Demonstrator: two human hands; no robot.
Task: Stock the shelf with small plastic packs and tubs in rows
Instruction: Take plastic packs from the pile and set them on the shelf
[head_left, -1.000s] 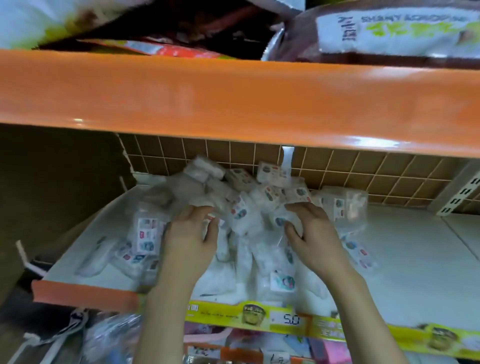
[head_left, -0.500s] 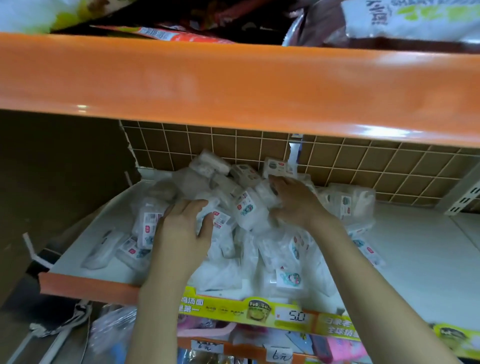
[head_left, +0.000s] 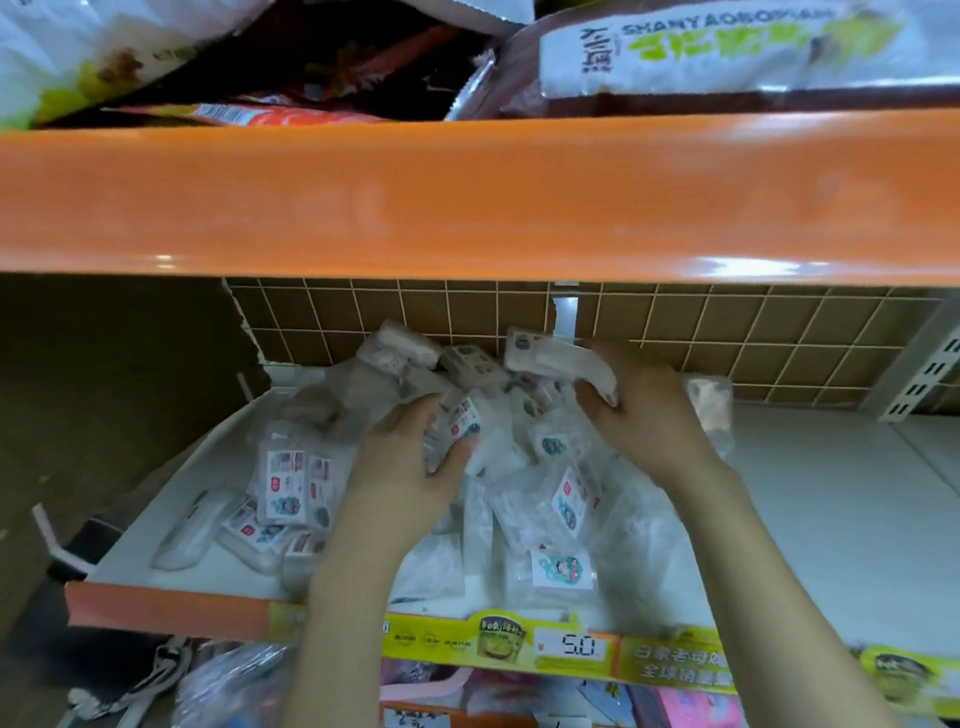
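Sorting step, judged: loose heap of small clear plastic packs (head_left: 519, 467) lies unrowed on white shelf (head_left: 831, 519). Right hand (head_left: 649, 415) pinches one labelled clear pack (head_left: 550, 358) above heap; left hand (head_left: 410, 462) curls round another pack (head_left: 464, 423). Next: set both upright in row near tiled back.

The left hand (head_left: 402, 467) covers the packs beneath its palm; its fingertips sink among the heap of clear packs (head_left: 519, 467), so their grip is unclear. At two o'clock, the right hand (head_left: 644, 415) hides a tub (head_left: 709, 405) behind it. Label print is too blurred to read. At twelve o'clock, the bags (head_left: 701, 52) are cut off by the top edge.
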